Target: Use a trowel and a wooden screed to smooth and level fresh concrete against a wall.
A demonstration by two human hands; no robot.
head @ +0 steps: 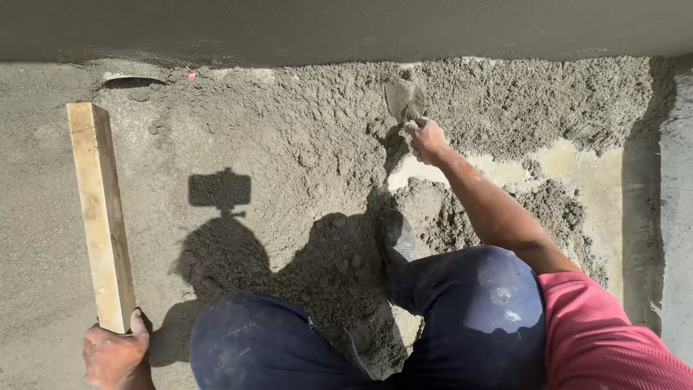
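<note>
Up ahead, the right hand point(427, 139) gripped a trowel point(403, 97) pointing away into the mortar point(310, 137), while the left hand point(114, 354) gripped the wooden board point(99, 213) stretching forward.

No packages, labels, signs or screens show anywhere in this view.
</note>
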